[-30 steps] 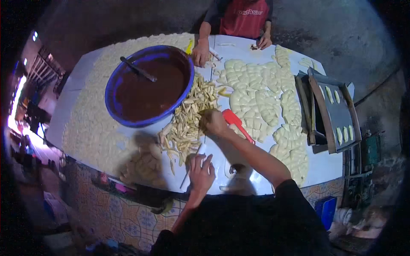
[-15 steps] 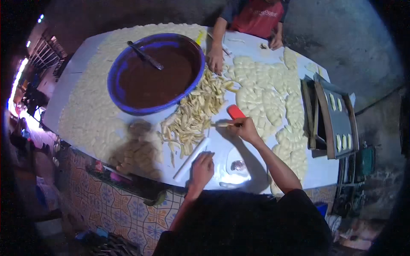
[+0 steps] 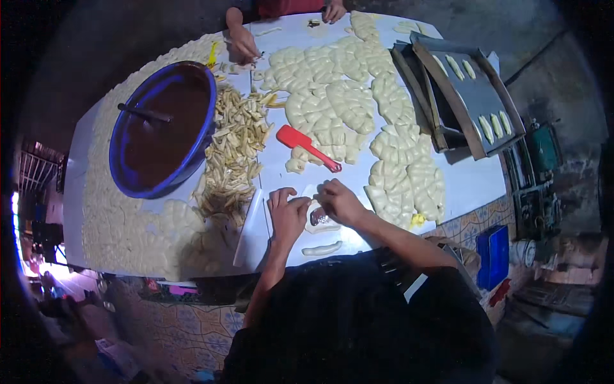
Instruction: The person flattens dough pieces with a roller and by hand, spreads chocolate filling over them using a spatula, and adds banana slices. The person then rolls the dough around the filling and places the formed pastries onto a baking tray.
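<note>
My left hand (image 3: pixel 288 214) and my right hand (image 3: pixel 342 205) meet over a flattened dough piece (image 3: pixel 323 225) bearing a dark brown filling (image 3: pixel 318 216), both pinching at its top edge; their fingertips partly hide what is there. A white rolling pin (image 3: pixel 248 227) lies left of my left hand. Below the piece sits a long dough roll (image 3: pixel 320 249). A red spatula (image 3: pixel 294 137) rests above my hands among many pale dough portions (image 3: pixel 400 179). A heap of pale yellowish strips (image 3: pixel 233 134) lies between my left hand and a blue basin (image 3: pixel 204 141) of brown mixture.
Across the white table (image 3: pixel 473 185), a person's hands (image 3: pixel 245 45) work at the far edge. Stacked metal trays (image 3: pixel 486 102) with several dough rolls stand at the right. Pale dough covers much of the left side (image 3: pixel 109 211). A blue crate (image 3: pixel 492 256) is beyond the near right edge.
My left hand has left the rolling pin and moved to the dough piece. My right hand came from the strip heap, holding a strip, down to join it. The view has shifted.
</note>
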A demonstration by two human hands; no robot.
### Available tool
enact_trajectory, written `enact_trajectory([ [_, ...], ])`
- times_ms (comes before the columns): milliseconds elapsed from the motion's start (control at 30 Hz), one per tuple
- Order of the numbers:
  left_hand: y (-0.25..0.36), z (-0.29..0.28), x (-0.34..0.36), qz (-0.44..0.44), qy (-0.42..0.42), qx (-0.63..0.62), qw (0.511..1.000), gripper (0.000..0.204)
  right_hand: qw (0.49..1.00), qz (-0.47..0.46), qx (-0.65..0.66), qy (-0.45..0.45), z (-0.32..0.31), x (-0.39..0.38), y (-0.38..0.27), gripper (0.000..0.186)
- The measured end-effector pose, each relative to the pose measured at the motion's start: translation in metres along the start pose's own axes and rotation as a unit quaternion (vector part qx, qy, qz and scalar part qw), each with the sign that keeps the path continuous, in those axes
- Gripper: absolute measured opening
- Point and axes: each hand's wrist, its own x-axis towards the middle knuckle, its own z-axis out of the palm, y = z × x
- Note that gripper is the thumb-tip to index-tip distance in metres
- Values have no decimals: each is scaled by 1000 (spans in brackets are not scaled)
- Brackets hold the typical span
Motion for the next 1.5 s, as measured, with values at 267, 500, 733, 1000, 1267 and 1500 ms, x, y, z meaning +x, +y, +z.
enact_trajectory([
  [267, 17, -10, -36, 18, -61, -7, 998, 16, 997, -22, 20, -73, -5, -45, -11, 37],
  [500, 29, -36, -41, 85, -85, -16, 993, 23, 999, -32, -2, 10, 1, -75, -26, 21],
  [733, 20, 2, -19, -38, 44, -61, 996, 7, 967, 188, 118, 124, -7, -30, -36, 16],
  [1000, 43, -20, -20, 98, -21, 46, 994, 40, 996, 42, -36, 72, -13, -46, -37, 22],
  [1267, 26, -1, -28, 80, 10, 151, 985, 36, 980, 147, -30, 127, 6, -50, -15, 29],
  [1500, 13, 28, 14, -7, -83, 228, 970, 74, 948, 233, -218, 11, 26, -7, -19, 71],
])
